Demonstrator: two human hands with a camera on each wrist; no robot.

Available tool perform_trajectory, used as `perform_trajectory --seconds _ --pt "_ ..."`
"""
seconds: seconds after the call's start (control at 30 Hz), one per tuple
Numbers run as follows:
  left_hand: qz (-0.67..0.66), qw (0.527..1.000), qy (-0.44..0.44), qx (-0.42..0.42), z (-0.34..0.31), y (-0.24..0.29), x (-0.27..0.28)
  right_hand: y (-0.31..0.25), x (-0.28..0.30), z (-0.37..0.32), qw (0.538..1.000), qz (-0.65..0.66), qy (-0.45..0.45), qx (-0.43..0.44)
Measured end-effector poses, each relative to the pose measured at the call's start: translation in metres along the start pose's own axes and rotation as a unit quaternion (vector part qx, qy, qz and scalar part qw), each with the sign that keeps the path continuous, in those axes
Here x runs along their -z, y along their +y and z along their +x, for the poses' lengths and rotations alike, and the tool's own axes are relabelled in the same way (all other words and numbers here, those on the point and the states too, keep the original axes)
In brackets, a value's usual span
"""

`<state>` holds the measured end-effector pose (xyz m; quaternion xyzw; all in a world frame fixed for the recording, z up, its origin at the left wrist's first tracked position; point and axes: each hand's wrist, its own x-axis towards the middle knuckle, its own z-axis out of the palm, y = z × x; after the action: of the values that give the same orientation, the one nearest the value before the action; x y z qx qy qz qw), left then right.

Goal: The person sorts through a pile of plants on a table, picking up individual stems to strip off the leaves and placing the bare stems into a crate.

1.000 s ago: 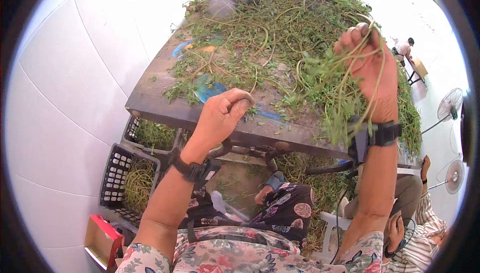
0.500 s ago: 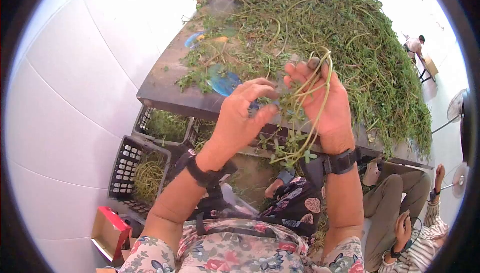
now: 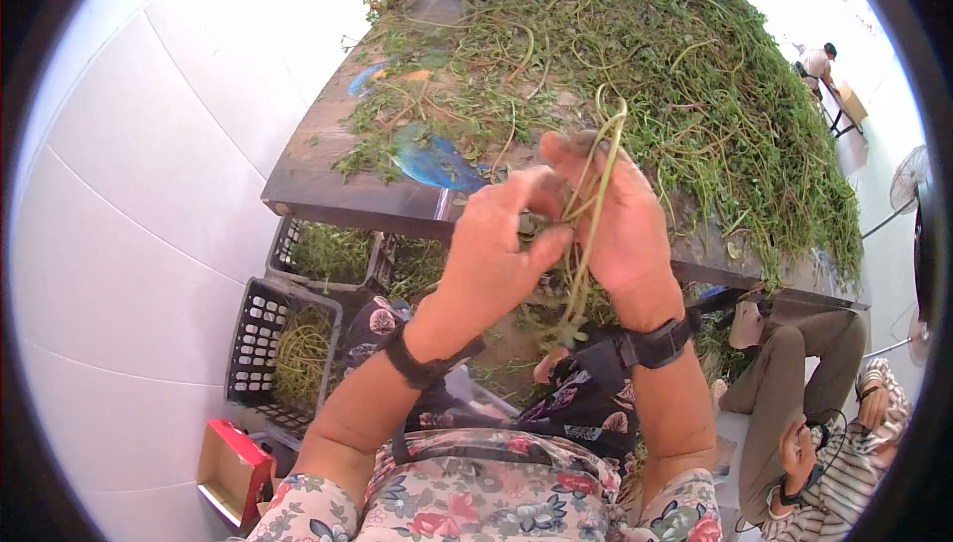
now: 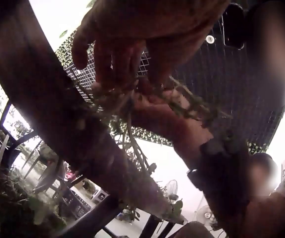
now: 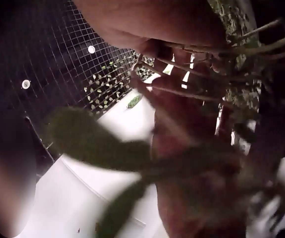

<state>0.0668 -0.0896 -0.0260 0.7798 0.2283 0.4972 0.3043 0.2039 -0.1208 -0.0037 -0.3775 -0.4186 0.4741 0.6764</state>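
In the head view, green plant stems (image 3: 600, 195) hang over the palm of the right hand (image 3: 620, 229), whose thumb and fingers grip them near their looped top. The left hand (image 3: 506, 239) meets them from the other side, thumb and fingers bent round the stems where the two hands come together. The left wrist view shows both hands close around leafy stems (image 4: 137, 148). Blurred leaves (image 5: 88, 139) stand before the hands in the right wrist view. Behind lies a large heap of green plants (image 3: 645, 75) on a dark table (image 3: 338, 195).
Black crates (image 3: 258, 343) holding plants stand below the table at the left, with a red-edged box (image 3: 233, 473) nearer. A seated person in a striped top (image 3: 839, 473) is at the lower right. Fans (image 3: 908, 180) stand at the far right; another person is farther back.
The right hand has come left and down from over the heap with its stems. Moving right, the left hand has closed in on them, and the two hands now meet.
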Motion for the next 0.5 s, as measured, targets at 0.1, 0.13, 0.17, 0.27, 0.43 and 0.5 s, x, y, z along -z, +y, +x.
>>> perform_trajectory --seconds 0.1,0.13,0.17,0.27,0.43,0.5 --pt "0.044 0.998 -0.027 -0.036 -0.002 -0.003 -0.004 0.004 -0.005 -0.002 0.999 0.03 -0.011 0.022" --pt "0.039 0.999 -0.02 -0.024 -0.003 -0.003 -0.002 0.003 -0.004 -0.003 0.999 0.042 -0.022 0.007" --pt "0.034 0.999 -0.013 -0.011 -0.005 -0.005 -0.001 0.001 -0.001 -0.004 0.998 0.053 -0.031 -0.008" --pt "0.018 0.997 -0.047 0.062 -0.009 -0.011 0.005 -0.008 -0.001 -0.014 0.988 0.138 -0.042 -0.052" --pt "0.03 0.999 -0.023 -0.001 -0.008 -0.006 0.003 -0.001 0.012 -0.015 0.986 0.158 -0.039 -0.03" --pt "0.05 0.998 0.023 -0.016 -0.009 0.0 0.002 0.001 0.021 -0.009 0.985 0.166 -0.036 -0.014"
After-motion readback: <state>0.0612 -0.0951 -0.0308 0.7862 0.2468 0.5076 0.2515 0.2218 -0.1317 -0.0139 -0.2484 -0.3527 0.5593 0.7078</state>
